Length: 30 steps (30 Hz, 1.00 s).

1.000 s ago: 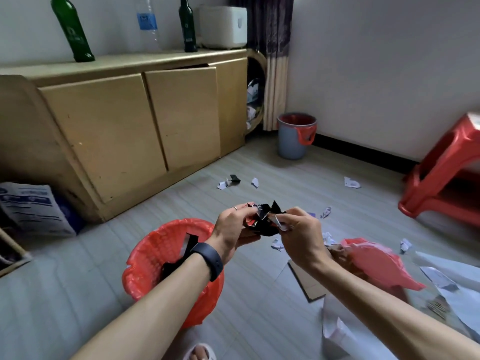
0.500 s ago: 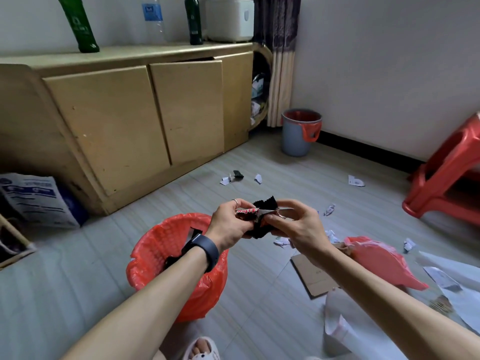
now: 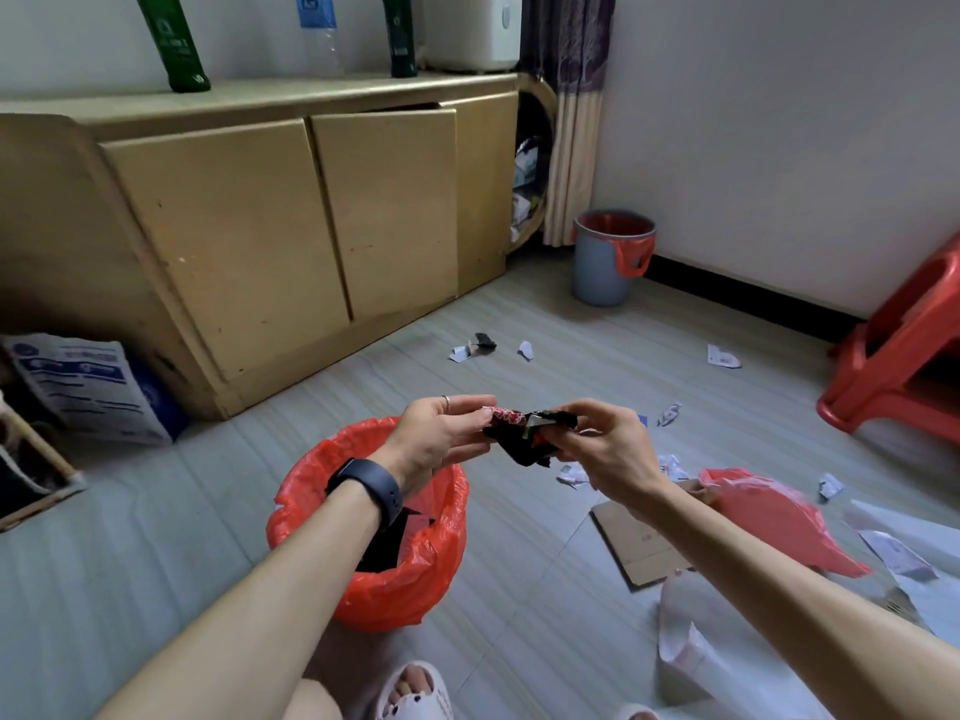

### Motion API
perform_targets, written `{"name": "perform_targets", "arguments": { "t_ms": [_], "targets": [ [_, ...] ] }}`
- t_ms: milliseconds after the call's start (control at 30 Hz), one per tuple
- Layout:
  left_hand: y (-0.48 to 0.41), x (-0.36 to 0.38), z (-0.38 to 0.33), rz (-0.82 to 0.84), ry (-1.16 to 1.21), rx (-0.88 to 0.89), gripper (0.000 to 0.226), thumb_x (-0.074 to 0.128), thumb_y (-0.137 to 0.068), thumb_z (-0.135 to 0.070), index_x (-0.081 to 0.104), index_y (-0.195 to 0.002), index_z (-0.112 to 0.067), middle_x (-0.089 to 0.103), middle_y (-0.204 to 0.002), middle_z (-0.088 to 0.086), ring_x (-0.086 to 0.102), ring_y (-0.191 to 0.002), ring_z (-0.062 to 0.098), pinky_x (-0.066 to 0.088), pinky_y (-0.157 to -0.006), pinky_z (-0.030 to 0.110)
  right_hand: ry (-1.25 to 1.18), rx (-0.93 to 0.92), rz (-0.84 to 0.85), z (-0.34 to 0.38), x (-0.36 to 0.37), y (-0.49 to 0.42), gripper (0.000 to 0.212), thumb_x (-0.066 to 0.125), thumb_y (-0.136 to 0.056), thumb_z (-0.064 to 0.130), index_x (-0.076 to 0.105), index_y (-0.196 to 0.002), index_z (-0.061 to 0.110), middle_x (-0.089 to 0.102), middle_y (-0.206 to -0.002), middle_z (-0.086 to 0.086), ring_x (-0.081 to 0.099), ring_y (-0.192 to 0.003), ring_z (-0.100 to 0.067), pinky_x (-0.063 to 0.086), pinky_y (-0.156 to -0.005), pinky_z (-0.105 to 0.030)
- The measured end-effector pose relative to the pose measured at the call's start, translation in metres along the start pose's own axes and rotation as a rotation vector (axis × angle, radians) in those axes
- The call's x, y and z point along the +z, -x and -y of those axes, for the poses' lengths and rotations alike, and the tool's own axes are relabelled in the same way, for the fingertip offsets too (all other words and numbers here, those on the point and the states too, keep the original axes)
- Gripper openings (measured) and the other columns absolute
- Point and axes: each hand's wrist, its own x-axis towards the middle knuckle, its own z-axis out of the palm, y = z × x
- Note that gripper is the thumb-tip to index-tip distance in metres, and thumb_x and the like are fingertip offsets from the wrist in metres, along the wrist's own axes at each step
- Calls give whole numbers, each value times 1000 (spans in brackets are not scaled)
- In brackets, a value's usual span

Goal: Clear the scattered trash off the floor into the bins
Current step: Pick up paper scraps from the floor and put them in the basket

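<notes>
Both hands hold a crumpled black wrapper (image 3: 524,444) with a red-and-white printed edge, above the floor just right of a bin lined with a red bag (image 3: 431,569). My left hand (image 3: 439,439) pinches its left end and my right hand (image 3: 602,449) pinches its right end. Dark trash lies inside the red-lined bin. A second bin, grey with a red liner (image 3: 613,257), stands in the far corner. Paper scraps (image 3: 722,356) are scattered over the floor, with several more (image 3: 470,350) near the cabinet.
A wooden cabinet (image 3: 270,226) with bottles on top runs along the left wall. A red plastic stool (image 3: 904,366) stands at the right. A flat cardboard piece (image 3: 634,543), a red plastic bag (image 3: 779,522) and white paper sheets (image 3: 691,652) lie at the lower right. My sandalled foot (image 3: 415,691) shows at the bottom.
The wrapper has been pulled flatter between my hands, showing its red-and-white edge. My view has shifted slightly, so the far bin and cabinet sit further right.
</notes>
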Motion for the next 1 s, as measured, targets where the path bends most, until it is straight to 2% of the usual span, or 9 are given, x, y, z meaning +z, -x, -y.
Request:
{"name": "perform_targets", "arguments": {
  "t_ms": [167,267,367,500,633,767,833,900,1000],
  "targets": [
    [-2,10,4,-79,-52,114,27,74,-81,-2,72,-108,-4,73,-95,10,67,-80,15,56,-69,19,1,-11,-189,4,15,-3,16,85,-76,24,70,-80,18,74,-70,-1,72,-60,-18,60,-63,-38],
    [-4,18,14,10,-243,206,37,80,-77,-6,72,-112,-10,75,-100,5,69,-91,11,56,-84,24,-148,130,-231,9,20,-6,19,87,-72,18,72,-80,8,75,-72,-8,73,-63,-20,61,-63,-36],
    [-3,20,23,-8,-642,285,54,86,-65,-38,70,-117,-33,72,-108,-11,65,-103,-3,53,-94,26,-316,313,-131,13,22,-2,29,88,-72,25,76,-89,5,76,-79,-11,72,-65,-16,51,-56,-23],
    [1,20,19,-168,-955,443,53,84,-69,-44,68,-119,-35,69,-110,-12,65,-98,-5,42,-73,0,-317,397,-28,14,25,-1,25,81,-79,35,79,-87,12,74,-78,0,56,-66,-11,37,-49,-13],
    [-3,5,20,-238,-1120,521,38,76,-78,-34,70,-116,-32,73,-102,0,70,-89,10,37,-64,5,-277,431,141,11,32,-3,21,78,-81,38,81,-89,19,72,-87,5,53,-85,-13,34,-71,-29],
    [-10,-20,20,-243,-1254,540,31,69,-83,-29,71,-113,-34,74,-99,3,69,-91,20,48,-76,21,-33,235,233,5,42,-8,15,74,-84,41,81,-83,27,53,-70,0,37,-70,-20,27,-60,-30],
    [-13,-39,24,-208,-1316,499,30,64,-84,-27,73,-111,-33,74,-100,4,69,-95,24,54,-81,29,218,60,289,-4,52,-11,18,71,-88,40,79,-94,25,55,-68,1,46,-63,-14,33,-57,-28],
    [-13,-69,33,-206,-1366,456,28,59,-87,-25,74,-110,-27,74,-105,3,67,-102,24,54,-84,32,560,-131,378,-15,65,-13,29,67,-90,40,70,-118,33,69,-98,4,63,-89,-10,46,-76,-25],
    [-11,-121,57,-259,-1525,337,31,56,-93,-22,69,-120,-26,71,-114,-2,65,-107,23,52,-89,32,856,-214,571,-33,86,-19,52,61,-91,45,49,-141,37,56,-129,-2,50,-122,-23,43,-99,-33]
  ]
}}
